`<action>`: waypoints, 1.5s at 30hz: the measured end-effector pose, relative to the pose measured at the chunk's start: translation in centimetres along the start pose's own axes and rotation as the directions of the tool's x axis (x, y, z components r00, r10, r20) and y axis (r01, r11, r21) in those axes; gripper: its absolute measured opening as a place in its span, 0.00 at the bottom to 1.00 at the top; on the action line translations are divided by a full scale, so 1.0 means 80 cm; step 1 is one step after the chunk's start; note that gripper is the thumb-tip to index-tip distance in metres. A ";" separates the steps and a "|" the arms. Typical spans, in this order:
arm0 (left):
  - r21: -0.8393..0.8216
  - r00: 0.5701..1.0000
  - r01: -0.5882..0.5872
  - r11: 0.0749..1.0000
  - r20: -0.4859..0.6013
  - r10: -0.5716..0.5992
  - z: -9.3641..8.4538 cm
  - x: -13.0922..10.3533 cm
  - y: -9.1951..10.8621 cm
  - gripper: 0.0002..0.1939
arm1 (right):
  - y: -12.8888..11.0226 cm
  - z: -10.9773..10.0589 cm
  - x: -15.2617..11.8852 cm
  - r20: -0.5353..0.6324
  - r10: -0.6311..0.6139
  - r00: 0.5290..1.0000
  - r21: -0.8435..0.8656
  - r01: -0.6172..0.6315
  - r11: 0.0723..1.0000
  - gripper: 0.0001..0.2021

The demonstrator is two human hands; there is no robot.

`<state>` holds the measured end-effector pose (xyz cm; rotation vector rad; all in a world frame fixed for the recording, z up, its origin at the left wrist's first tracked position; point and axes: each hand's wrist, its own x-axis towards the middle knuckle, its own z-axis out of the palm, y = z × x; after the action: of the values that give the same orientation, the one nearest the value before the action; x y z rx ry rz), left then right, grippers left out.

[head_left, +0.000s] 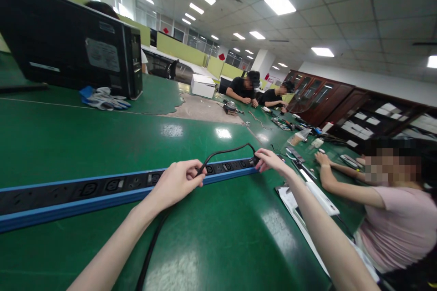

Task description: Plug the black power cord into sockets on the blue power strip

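A long power strip [129, 183] with blue edges and a black socket face lies across the green table. My left hand [177, 182] is closed on a black power cord [225, 150] above the strip's middle. From there the cord arches right to a black plug [254, 160] at the strip's far end. The fingers of my right hand [269, 162] are pinched round that plug. Whether the plug sits fully in a socket cannot be made out. The cord's other run drops below my left wrist toward the near table edge.
A black computer case [78, 41] and gloves [104, 98] are at the back left. A white box [202, 86] stands farther back. On the right are a clipboard with papers [297, 218], scattered tools and a person in a pink shirt [403, 218]. Two people sit at the far end.
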<state>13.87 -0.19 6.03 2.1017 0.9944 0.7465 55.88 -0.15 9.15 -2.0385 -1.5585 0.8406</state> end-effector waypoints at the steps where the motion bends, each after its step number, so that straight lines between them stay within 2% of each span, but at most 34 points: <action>1: -0.052 0.995 -0.033 0.998 0.092 0.037 -0.001 -0.002 0.009 0.13 | 0.002 -0.005 -0.001 0.039 0.051 0.998 0.089 -0.054 0.995 0.21; 3: -0.073 0.967 -0.084 0.994 0.233 0.099 0.000 -0.008 0.026 0.12 | 0.007 -0.013 -0.002 0.109 0.109 0.988 0.233 -0.132 0.964 0.23; 6: 0.065 0.928 -0.211 0.975 0.326 0.179 0.011 -0.019 0.045 0.08 | 0.018 -0.014 -0.004 0.170 0.129 0.977 0.336 -0.181 0.924 0.23; 9: 0.212 0.912 -0.317 0.925 0.335 0.236 0.028 -0.029 0.056 0.06 | 0.028 -0.001 -0.007 0.151 0.077 0.985 0.356 -0.127 0.926 0.19; 13: 0.252 0.905 -0.348 0.903 0.341 0.254 0.049 -0.035 0.065 0.06 | 0.028 0.015 -0.015 0.137 0.013 0.990 0.457 -0.075 0.886 0.15; 19: 0.267 0.882 -0.370 0.890 0.401 0.247 0.071 -0.040 0.069 0.04 | 0.008 0.002 -0.028 0.207 -0.059 0.977 0.614 -0.082 0.785 0.15; 22: 0.191 0.899 -0.316 0.929 0.374 0.228 0.072 -0.037 0.067 0.11 | 0.004 -0.005 -0.030 0.196 -0.066 0.978 0.599 -0.066 0.798 0.18; 25: 0.194 0.949 -0.262 0.945 0.230 0.216 0.055 -0.026 0.059 0.15 | 0.008 -0.005 -0.028 0.087 -0.049 0.995 0.438 0.006 0.899 0.19; 28: 0.331 0.982 -0.178 0.927 0.002 0.188 0.028 -0.012 0.035 0.17 | 0.017 0.001 -0.022 -0.066 -0.077 0.995 0.125 0.085 0.989 0.18; 31: 0.497 0.970 -0.043 0.867 -0.189 0.156 0.010 -0.002 -0.005 0.20 | 0.021 0.008 -0.015 -0.159 -0.128 0.979 -0.193 0.097 0.976 0.15; 33: 0.561 0.960 0.052 0.826 -0.256 0.114 0.006 -0.001 -0.034 0.27 | 0.020 0.011 -0.013 -0.194 -0.159 0.968 -0.339 0.086 0.937 0.12; 36: 0.581 0.967 0.152 0.800 -0.256 0.002 0.009 -0.001 -0.068 0.33 | 0.012 0.015 -0.013 -0.198 -0.219 0.955 -0.511 0.090 0.855 0.12; 38: 0.582 0.974 0.167 0.796 -0.221 -0.044 0.012 -0.002 -0.078 0.33 | 0.004 0.016 -0.014 -0.190 -0.264 0.945 -0.629 0.089 0.772 0.11; 42: 0.582 0.981 0.152 0.799 -0.188 -0.050 0.013 -0.001 -0.077 0.31 | -0.010 0.016 -0.011 -0.149 -0.297 0.943 -0.783 0.070 0.617 0.12; 45: 0.587 0.981 0.150 0.796 -0.186 -0.048 0.011 -0.002 -0.071 0.29 | -0.013 0.010 -0.004 -0.080 -0.291 0.953 -0.797 0.115 0.593 0.11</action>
<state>12.03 2.08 1.07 2.5176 1.5871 0.6023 54.57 -0.21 9.31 -2.2984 -2.2309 -0.2440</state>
